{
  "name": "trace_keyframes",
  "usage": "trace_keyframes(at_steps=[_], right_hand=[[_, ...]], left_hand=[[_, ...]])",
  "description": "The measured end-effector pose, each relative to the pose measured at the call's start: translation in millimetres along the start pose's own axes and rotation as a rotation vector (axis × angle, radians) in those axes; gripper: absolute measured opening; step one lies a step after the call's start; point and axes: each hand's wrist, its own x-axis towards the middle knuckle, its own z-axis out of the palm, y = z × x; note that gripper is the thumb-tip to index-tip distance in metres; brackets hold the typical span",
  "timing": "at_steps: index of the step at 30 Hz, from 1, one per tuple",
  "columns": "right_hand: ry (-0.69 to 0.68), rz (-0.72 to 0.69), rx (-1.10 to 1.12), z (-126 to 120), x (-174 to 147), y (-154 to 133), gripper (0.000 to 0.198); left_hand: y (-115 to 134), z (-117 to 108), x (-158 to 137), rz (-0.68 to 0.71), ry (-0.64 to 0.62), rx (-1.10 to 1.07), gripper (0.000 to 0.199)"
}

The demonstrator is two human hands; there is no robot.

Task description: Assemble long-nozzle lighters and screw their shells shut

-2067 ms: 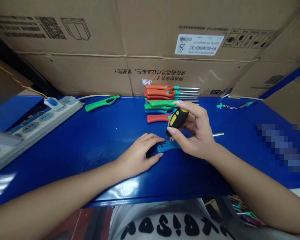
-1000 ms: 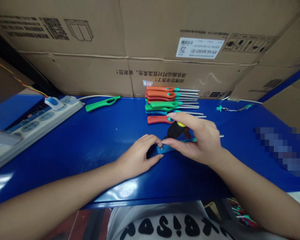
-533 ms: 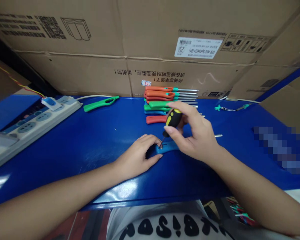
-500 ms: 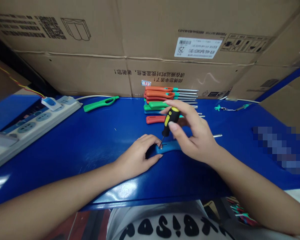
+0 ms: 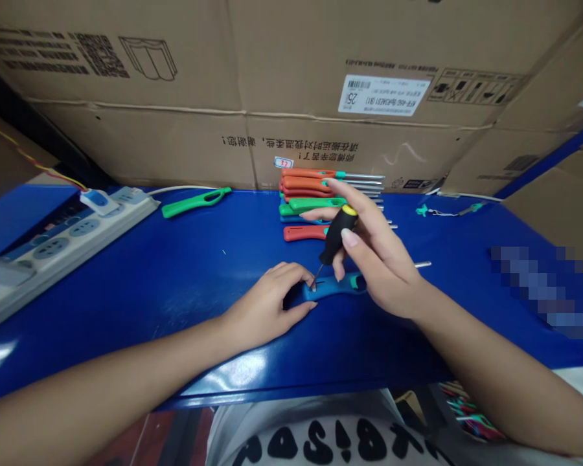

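A blue long-necked lighter [image 5: 337, 287] lies on the blue tabletop, its metal tube pointing right. My left hand [image 5: 272, 301] pinches the butt end of its handle between thumb and fingers. In my right hand [image 5: 383, 252] is a black and yellow screwdriver [image 5: 337, 236], held tilted with its thin shaft running down to the lighter's butt end near my left fingertips. Whether the tip sits in a screw is too small to tell. Beyond the hands lies a red lighter [image 5: 304, 233], and behind it a pile of orange, green and blue lighters [image 5: 306, 184].
A green lighter handle shell [image 5: 194, 202] lies at the back left, beside a white power strip [image 5: 82, 230] with a plug in it. A large cardboard box [image 5: 175, 136] stands along the back edge. A small teal part with a wire [image 5: 422, 210] lies at the back right.
The screwdriver handle has turned and leans further right, with my right fingers more spread around it. My left hand and the blue lighter stay in place.
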Motion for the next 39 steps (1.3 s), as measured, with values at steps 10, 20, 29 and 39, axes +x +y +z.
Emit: trace_keyframes(at_steps=[10, 20, 29, 39], right_hand=[[0.095, -0.133, -0.200, -10, 0, -7, 0.040], [0.145, -0.203, -0.360, -17, 6, -11, 0.031], [-0.084, -0.303, -0.548, -24, 26, -25, 0.031], [-0.229, -0.196, -0.446, -22, 31, -34, 0.040]], left_hand=[[-1, 0, -1, 0.005, 0.002, 0.003, 0.015], [1, 0, 0, 0.013, 0.010, -0.001, 0.014], [-1, 1, 0, 0.033, 0.042, 0.026, 0.017], [-3, 1, 0, 0.054, 0.053, 0.026, 0.019]])
